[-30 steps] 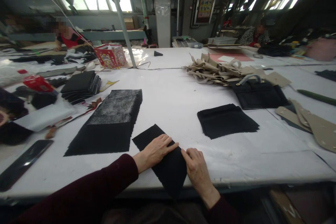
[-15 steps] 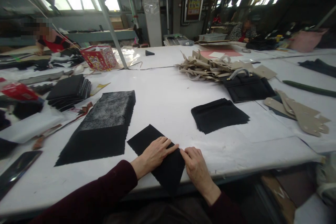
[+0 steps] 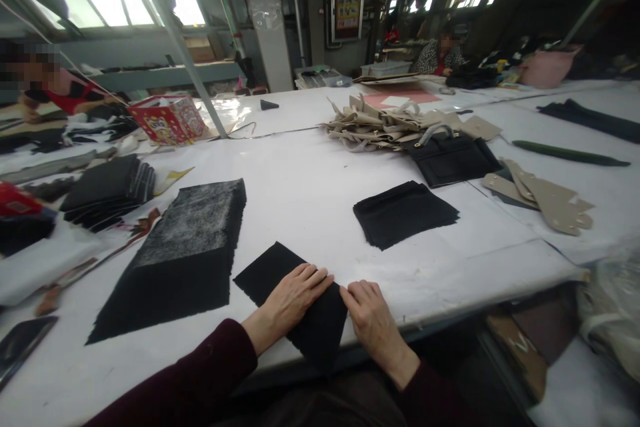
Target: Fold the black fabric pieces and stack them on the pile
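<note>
A piece of black cloth lies slantwise at the table's front edge, its lower corner hanging over. Across its middle my left hand rests flat, fingers stretched out side by side. At the cloth's right corner, my right hand has its thumb and curled fingers closed on the edge. To the left lies a tall stack of black cloth pieces, partly greyish and fuzzy on top. A smaller pile of black cloth pieces sits to the right, beyond my right hand.
Behind the small pile are a black handbag and a heap of beige pieces. More beige pieces lie right, near a long dark green object. A red patterned box stands back left. Two people sit farther off.
The view has turned a little to the right, so the surroundings appear shifted left. Both hands keep nearly the same places on the black cloth; the left fingers lie closer together.
</note>
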Motion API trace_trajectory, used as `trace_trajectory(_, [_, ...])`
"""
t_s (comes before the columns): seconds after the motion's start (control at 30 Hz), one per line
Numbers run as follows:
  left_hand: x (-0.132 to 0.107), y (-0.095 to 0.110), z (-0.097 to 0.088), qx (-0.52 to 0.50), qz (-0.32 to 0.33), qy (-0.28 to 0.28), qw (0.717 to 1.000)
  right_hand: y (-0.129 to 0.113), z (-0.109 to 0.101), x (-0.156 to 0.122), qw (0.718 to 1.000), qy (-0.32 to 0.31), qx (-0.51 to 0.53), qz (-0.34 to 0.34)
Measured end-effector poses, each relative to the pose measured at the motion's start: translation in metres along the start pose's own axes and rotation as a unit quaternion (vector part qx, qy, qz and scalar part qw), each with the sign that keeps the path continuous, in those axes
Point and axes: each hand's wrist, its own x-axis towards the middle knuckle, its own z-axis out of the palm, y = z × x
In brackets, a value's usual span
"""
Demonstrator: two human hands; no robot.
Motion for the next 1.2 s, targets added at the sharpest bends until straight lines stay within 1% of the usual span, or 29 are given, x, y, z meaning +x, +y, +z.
trace_trajectory(0.1, [0.0,0.001,0.001,-0.015,-0.007,-0.01,1.0,-0.001,-0.002,-0.001,1.0,-0.006,0.004,0.013])
trace_trajectory(0.23, [0.001,0.004,0.002,-0.01,-0.012,-0.017,1.0,-0.002,-0.006,-0.007,0.999,-0.002,0.027,0.036])
trace_trajectory(0.43, [0.003,0.009,-0.001,0.013,-0.013,-0.027,0.999,0.003,-0.014,-0.025,0.993,0.026,0.079,0.083])
trace_trajectory(0.53, [0.003,0.01,-0.001,0.024,-0.017,-0.026,0.999,0.004,-0.016,-0.025,0.988,0.044,0.092,0.113])
trace_trajectory(0.6, [0.003,0.011,0.0,0.026,-0.02,-0.025,0.999,0.0,-0.016,-0.02,0.99,0.031,0.07,0.117])
trace_trajectory(0.7, [0.003,0.013,0.001,0.018,-0.022,-0.025,0.999,-0.011,-0.015,-0.009,0.995,-0.02,0.008,0.102])
trace_trajectory(0.8, [-0.001,0.01,0.005,0.005,-0.023,-0.021,1.0,-0.02,-0.015,-0.004,0.994,-0.04,-0.039,0.092])
trace_trajectory(0.87, [-0.007,0.001,0.008,0.004,-0.034,-0.017,0.999,-0.022,-0.015,-0.005,0.994,-0.044,-0.047,0.088])
trace_trajectory(0.9, [-0.01,-0.007,0.009,0.006,-0.045,-0.016,0.999,-0.022,-0.015,-0.006,0.994,-0.048,-0.046,0.087])
trace_trajectory(1.0, [-0.023,-0.042,0.01,0.021,-0.1,-0.022,0.995,-0.019,-0.017,-0.007,0.994,-0.052,-0.034,0.086])
trace_trajectory(1.1, [-0.031,-0.079,0.005,0.016,-0.165,-0.031,0.986,-0.016,-0.02,-0.003,0.995,-0.045,-0.016,0.093])
trace_trajectory(1.13, [-0.031,-0.089,0.003,0.003,-0.186,-0.024,0.982,-0.016,-0.02,0.0,0.994,-0.044,-0.007,0.099])
trace_trajectory(1.2, [-0.026,-0.101,-0.001,-0.039,-0.232,0.009,0.972,-0.016,-0.019,0.008,0.992,-0.041,0.016,0.118])
